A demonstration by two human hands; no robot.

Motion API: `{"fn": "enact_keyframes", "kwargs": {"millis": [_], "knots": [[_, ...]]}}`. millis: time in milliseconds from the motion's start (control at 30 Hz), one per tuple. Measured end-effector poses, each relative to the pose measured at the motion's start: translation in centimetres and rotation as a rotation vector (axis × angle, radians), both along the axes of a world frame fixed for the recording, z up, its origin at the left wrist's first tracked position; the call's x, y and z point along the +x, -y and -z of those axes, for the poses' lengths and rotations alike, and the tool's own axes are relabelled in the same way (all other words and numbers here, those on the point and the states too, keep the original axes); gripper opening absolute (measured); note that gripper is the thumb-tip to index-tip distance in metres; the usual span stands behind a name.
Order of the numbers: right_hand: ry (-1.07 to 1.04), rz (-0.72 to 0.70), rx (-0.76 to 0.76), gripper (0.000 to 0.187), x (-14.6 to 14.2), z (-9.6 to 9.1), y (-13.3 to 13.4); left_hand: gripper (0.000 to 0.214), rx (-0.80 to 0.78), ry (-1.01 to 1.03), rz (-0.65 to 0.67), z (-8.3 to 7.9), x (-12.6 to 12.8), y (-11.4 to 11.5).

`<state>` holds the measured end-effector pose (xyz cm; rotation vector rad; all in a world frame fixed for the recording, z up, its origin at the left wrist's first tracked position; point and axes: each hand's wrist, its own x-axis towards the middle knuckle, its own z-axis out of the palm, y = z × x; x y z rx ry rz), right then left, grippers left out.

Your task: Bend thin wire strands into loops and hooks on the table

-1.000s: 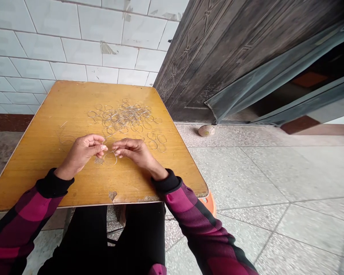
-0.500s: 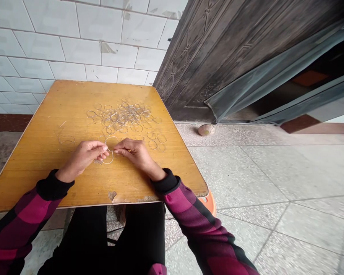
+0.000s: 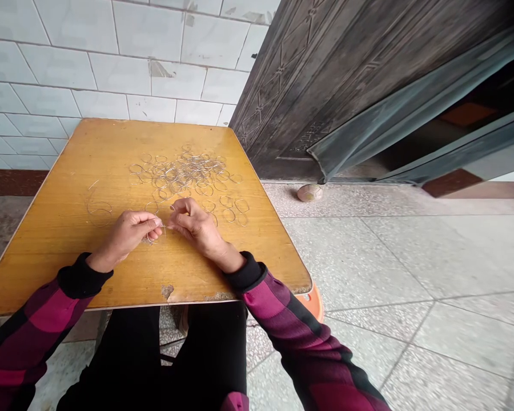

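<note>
A thin, bent, silvery wire (image 3: 165,230) spans the small gap between my hands, just above the near half of the table. My left hand (image 3: 131,234) pinches it between thumb and forefinger, with a curved part hanging below the fingertips. My right hand (image 3: 200,231) is closed at the other side, thumb and forefinger together at the wire; its exact grip is partly hidden. Beyond the hands lies a tangled pile of wire loops (image 3: 192,168), many shaped like a figure eight. Several separate loops (image 3: 228,215) rest right of my right hand.
The yellow wooden table (image 3: 60,257) has a chipped front edge and stands against a white tiled wall (image 3: 149,34). Loose wire (image 3: 99,212) lies at its left. On the right are a dark carved door (image 3: 291,114), a roundish object (image 3: 309,193) on the floor and an orange stool (image 3: 314,302).
My right hand has turned and its knuckles have risen, fingers curling at the wire. The wire's rounded loops show less than before. My left hand has stayed nearly in place.
</note>
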<state>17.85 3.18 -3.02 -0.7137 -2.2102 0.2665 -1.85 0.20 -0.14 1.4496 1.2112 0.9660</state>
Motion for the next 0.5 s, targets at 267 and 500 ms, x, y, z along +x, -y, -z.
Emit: {"fn": "enact_keyframes", "kwargs": {"millis": [267, 500], "knots": [[0.035, 0.026, 0.051, 0.022, -0.37, -0.77, -0.11, 0.028, 0.042, -0.033, -0.001, 0.27, 0.2, -0.09], [0.08, -0.011, 0.04, 0.024, -0.64, -0.6, -0.48, 0.027, 0.035, -0.044, 0.0, 0.58, 0.38, -0.11]]}}
